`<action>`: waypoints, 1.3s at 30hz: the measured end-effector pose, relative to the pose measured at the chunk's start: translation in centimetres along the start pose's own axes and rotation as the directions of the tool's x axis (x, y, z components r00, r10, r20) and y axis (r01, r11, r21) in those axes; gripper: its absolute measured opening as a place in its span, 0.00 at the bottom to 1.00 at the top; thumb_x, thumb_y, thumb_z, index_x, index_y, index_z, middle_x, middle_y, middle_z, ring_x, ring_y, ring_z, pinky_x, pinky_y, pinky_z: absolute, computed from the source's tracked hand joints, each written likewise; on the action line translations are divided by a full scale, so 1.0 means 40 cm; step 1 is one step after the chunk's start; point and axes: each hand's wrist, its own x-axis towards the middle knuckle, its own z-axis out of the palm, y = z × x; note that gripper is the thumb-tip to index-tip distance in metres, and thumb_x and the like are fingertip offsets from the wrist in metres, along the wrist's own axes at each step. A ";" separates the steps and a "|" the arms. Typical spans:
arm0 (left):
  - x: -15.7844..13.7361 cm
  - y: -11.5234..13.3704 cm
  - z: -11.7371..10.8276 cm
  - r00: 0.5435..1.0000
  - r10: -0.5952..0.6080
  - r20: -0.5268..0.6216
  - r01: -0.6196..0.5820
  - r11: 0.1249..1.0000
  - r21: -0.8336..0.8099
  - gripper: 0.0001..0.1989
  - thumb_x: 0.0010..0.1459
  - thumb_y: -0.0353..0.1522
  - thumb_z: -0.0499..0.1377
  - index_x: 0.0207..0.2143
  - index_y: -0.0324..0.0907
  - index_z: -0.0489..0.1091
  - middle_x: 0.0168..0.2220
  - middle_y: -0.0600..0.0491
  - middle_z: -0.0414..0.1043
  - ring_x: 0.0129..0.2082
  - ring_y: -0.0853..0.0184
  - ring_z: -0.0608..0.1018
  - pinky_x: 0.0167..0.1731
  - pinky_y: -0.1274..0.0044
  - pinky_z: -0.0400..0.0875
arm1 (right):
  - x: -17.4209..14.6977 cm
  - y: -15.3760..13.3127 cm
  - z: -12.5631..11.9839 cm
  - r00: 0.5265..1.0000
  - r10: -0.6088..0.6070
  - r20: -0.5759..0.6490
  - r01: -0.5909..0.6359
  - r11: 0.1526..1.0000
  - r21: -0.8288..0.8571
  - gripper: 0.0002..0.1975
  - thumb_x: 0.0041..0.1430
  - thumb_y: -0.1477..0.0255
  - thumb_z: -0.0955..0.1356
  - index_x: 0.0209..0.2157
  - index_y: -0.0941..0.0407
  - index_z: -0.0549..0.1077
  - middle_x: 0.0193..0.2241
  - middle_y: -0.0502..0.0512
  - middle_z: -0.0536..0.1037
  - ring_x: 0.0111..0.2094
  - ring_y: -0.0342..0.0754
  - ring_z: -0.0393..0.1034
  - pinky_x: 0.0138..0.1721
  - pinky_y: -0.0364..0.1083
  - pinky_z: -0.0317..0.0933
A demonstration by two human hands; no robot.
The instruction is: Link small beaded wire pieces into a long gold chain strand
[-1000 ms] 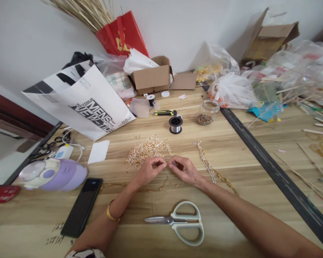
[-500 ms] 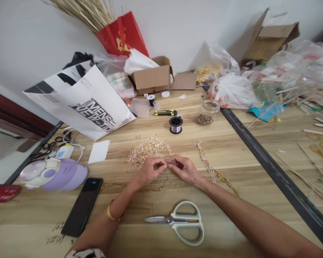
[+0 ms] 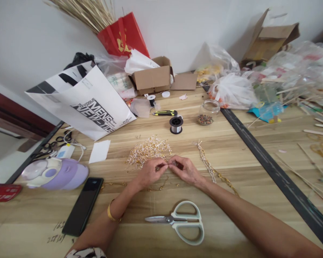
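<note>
My left hand (image 3: 154, 170) and my right hand (image 3: 185, 170) meet fingertip to fingertip over the wooden table, both pinched closed. Whatever sits between the fingertips is too small to make out. Just behind my left hand lies a heap of small gold and clear beads or links (image 3: 148, 150). A thin gold chain (image 3: 158, 187) lies on the wood below my left hand, partly hidden by the forearm. Right of my right hand rest strands of silver and gold chain (image 3: 208, 165). White-handled scissors (image 3: 177, 219) lie nearer me, blades pointing left.
Behind the hands stand a wire spool (image 3: 176, 125), a utility knife (image 3: 164, 113) and a glass jar of beads (image 3: 206, 116). A phone (image 3: 83, 206) and a purple bottle (image 3: 59, 173) lie left. A black strip (image 3: 269, 165) crosses the table at right, beside plastic bags (image 3: 233, 89).
Both hands stay pinched together in nearly the same place. The view has shifted very slightly; nothing on the table has visibly moved.
</note>
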 end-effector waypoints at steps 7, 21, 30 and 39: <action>-0.001 0.004 -0.002 1.000 0.015 0.001 -0.015 1.000 0.007 0.12 0.60 0.32 0.51 0.25 0.38 0.69 0.25 0.53 0.69 0.27 0.70 0.70 0.31 0.79 0.62 | 0.000 -0.008 -0.002 1.000 -0.002 0.005 0.002 1.000 0.005 0.06 0.57 0.71 0.64 0.31 0.59 0.69 0.20 0.47 0.66 0.21 0.40 0.57 0.22 0.39 0.51; 0.005 0.011 -0.010 0.992 0.050 -0.120 -0.059 0.996 -0.068 0.09 0.56 0.28 0.54 0.25 0.38 0.71 0.25 0.52 0.71 0.27 0.70 0.71 0.32 0.79 0.64 | -0.002 -0.008 -0.002 1.000 -0.009 -0.001 0.009 1.000 -0.020 0.09 0.59 0.68 0.63 0.31 0.59 0.70 0.20 0.48 0.66 0.21 0.40 0.57 0.22 0.39 0.51; 0.000 0.018 -0.017 0.995 0.028 -0.094 -0.042 0.987 -0.158 0.10 0.57 0.30 0.54 0.24 0.38 0.68 0.25 0.54 0.70 0.27 0.71 0.70 0.31 0.79 0.63 | 0.003 -0.002 -0.015 0.994 -0.041 -0.106 0.031 0.995 -0.092 0.13 0.62 0.65 0.61 0.34 0.58 0.72 0.29 0.54 0.73 0.30 0.45 0.65 0.27 0.41 0.55; 0.004 0.017 -0.022 1.000 0.002 -0.029 -0.010 0.962 -0.274 0.11 0.57 0.32 0.53 0.23 0.37 0.67 0.22 0.55 0.68 0.26 0.72 0.69 0.30 0.80 0.63 | -0.005 -0.007 -0.010 0.997 -0.042 -0.063 0.043 0.999 0.015 0.11 0.58 0.65 0.65 0.35 0.58 0.72 0.30 0.54 0.75 0.28 0.43 0.67 0.26 0.41 0.59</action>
